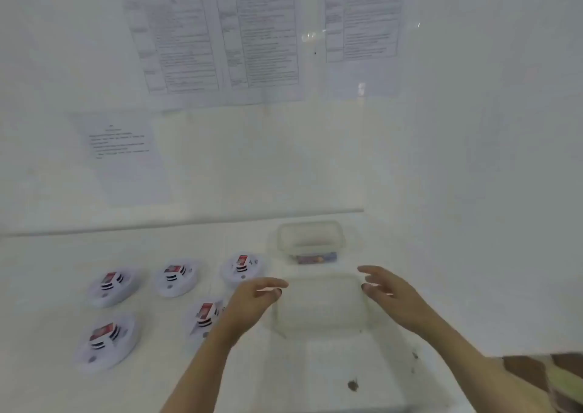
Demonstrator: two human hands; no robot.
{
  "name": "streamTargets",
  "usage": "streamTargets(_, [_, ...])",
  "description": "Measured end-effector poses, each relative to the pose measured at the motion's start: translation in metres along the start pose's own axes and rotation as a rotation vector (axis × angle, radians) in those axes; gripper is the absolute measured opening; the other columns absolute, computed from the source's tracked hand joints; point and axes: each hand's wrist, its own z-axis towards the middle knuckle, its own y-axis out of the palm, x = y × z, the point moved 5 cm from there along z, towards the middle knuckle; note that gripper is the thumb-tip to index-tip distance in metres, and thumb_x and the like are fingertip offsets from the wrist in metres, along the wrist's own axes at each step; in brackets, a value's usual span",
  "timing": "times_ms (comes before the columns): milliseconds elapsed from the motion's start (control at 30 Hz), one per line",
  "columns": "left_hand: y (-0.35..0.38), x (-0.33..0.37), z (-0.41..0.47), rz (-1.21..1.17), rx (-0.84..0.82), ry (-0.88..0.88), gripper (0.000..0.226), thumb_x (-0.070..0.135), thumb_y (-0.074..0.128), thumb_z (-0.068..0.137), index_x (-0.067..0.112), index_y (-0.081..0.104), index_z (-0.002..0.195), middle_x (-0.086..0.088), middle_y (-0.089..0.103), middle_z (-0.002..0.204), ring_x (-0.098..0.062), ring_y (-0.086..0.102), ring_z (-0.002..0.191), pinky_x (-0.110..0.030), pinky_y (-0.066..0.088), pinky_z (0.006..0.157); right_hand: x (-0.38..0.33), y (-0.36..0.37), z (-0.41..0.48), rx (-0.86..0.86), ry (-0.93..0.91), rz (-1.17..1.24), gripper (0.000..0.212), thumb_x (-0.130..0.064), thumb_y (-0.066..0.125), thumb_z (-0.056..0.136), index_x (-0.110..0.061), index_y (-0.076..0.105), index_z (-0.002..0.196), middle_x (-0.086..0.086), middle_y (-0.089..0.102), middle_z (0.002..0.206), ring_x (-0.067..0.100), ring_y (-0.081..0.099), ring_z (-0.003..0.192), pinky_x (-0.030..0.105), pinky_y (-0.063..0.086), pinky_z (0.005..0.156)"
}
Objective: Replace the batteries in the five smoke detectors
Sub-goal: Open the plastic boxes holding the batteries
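Head view, blurred throughout. White tabletop (pixel 47 302) against a white wall.

Count, smoke detectors: five, all white, round, lying on the left half of the tabletop. Back row of three: one at far left (pixel 111 285), one in the middle (pixel 176 276), one to the right (pixel 242 269). Front row of two: one at left (pixel 105 343), one at right (pixel 206 315), partly covered by the left forearm. Each shows a red and black block at its centre; whether that is a battery or a label cannot be resolved.

Count, clear plastic containers: two, right of the detectors. Rear container (pixel 310 239) holds small coloured items at its near edge, too blurred to count. Front container (pixel 318 305) sits just before it; contents not discernible.

Count, hands: two, both bare. Left hand (pixel 252 302) is just beside the front container's left side, grip released, fingers spread, holding nothing. Right hand (pixel 389 296) is at the container's right side, grip likewise released and empty. Contact with the container walls cannot be told.

Count, paper sheets on wall: four, three in an upper row (pixel 262 34), one lower left (pixel 123 150). Text illegible.
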Motion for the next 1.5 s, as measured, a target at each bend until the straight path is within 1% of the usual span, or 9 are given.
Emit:
streamTargets(133, [0.005,-0.017,-0.008,-0.156,0.025,-0.118,0.022,0.01,0.059,0.095,0.025,0.074,0.094,0.004,0.07,0.109,-0.014,0.064,0.101,-0.034,0.052,0.09,0.009,0.013,-0.011,-0.039,0.067,0.136,0.025,-0.028,0.054,0.094,-0.048,0.055,0.109,0.0,0.064,0.113,0.006,0.056,0.108,0.026,0.044,0.091])
streamTargets(267, [0.008,-0.025,-0.013,-0.305,0.047,-0.17,0.022,0.001,0.059,0.092,0.015,0.074,0.099,-0.008,0.072,0.1,-0.021,0.065,0.094,-0.046,0.05,0.095,0.008,0.019,-0.017,-0.012,0.098,0.313,0.027,-0.016,0.058,0.093,-0.037,0.063,0.108,0.006,0.064,0.113,0.017,0.058,0.109,0.026,0.052,0.081])
streamTargets(433, [0.008,-0.03,-0.017,-0.409,0.025,-0.204,0.023,-0.008,0.057,0.089,0.007,0.072,0.097,-0.012,0.068,0.097,-0.025,0.064,0.09,-0.039,0.051,0.083,0.013,0.021,-0.018,-0.057,0.18,0.506,0.031,-0.001,0.062,0.086,-0.026,0.072,0.102,0.028,0.063,0.11,0.043,0.06,0.102,0.049,0.048,0.095])
streamTargets(700, [0.012,-0.033,-0.021,-0.555,-0.013,-0.329,0.026,-0.013,0.051,0.087,0.003,0.07,0.091,-0.008,0.067,0.076,-0.026,0.059,0.076,-0.036,0.049,0.073,0.021,0.027,-0.023,-0.267,0.377,0.686,0.028,0.007,0.057,0.083,-0.016,0.072,0.091,0.013,0.061,0.1,0.03,0.049,0.088,0.037,0.043,0.074])
streamTargets(900, [0.02,-0.038,-0.023,-0.751,-0.051,-0.438,0.025,-0.015,0.049,0.085,0.005,0.065,0.085,-0.008,0.064,0.072,-0.023,0.056,0.07,-0.034,0.047,0.068,0.02,0.029,-0.022,-0.342,0.459,0.849,0.027,0.01,0.051,0.082,-0.015,0.061,0.077,0.007,0.062,0.082,0.022,0.056,0.068,0.029,0.048,0.056])
streamTargets(1033, [0.026,-0.042,-0.024,-0.908,-0.073,-0.478,0.025,-0.011,0.055,0.066,0.007,0.061,0.082,-0.007,0.063,0.067,-0.023,0.053,0.068,-0.035,0.046,0.066,0.02,0.033,-0.021,-0.391,0.489,0.939,0.028,0.012,0.062,0.068,-0.015,0.057,0.071,0.005,0.06,0.078,0.021,0.055,0.065,0.028,0.05,0.05])
streamTargets(1167, [0.022,-0.044,-0.021,-0.844,0.015,-0.425,0.029,-0.016,0.052,0.081,0.01,0.063,0.087,0.0,0.064,0.064,-0.012,0.063,0.057,-0.027,0.044,0.058,0.023,0.034,-0.02,-0.417,0.448,1.002,0.032,0.006,0.075,0.06,-0.014,0.052,0.07,0.003,0.057,0.074,0.019,0.051,0.062,0.026,0.048,0.049])
streamTargets(1333, [0.026,-0.034,-0.023,-0.788,-0.031,-0.323,0.036,-0.017,0.045,0.086,0.011,0.065,0.099,-0.002,0.067,0.087,-0.016,0.064,0.08,-0.032,0.047,0.072,0.02,0.026,-0.015,-0.271,0.375,0.828,0.026,0.01,0.061,0.073,-0.013,0.05,0.074,-0.002,0.036,0.054,0.007,0.04,0.043,0.021,0.037,0.048])
streamTargets(1500, [0.028,-0.028,-0.023,-0.686,-0.081,-0.23,0.039,-0.003,0.063,0.066,0.014,0.069,0.101,0.003,0.07,0.094,-0.018,0.062,0.088,-0.025,0.051,0.07,0.005,0.015,-0.027,-0.361,0.353,0.462,0.033,-0.011,0.06,0.09,-0.031,0.064,0.115,0.006,0.058,0.097,0.016,0.053,0.066,0.028,0.049,0.061])
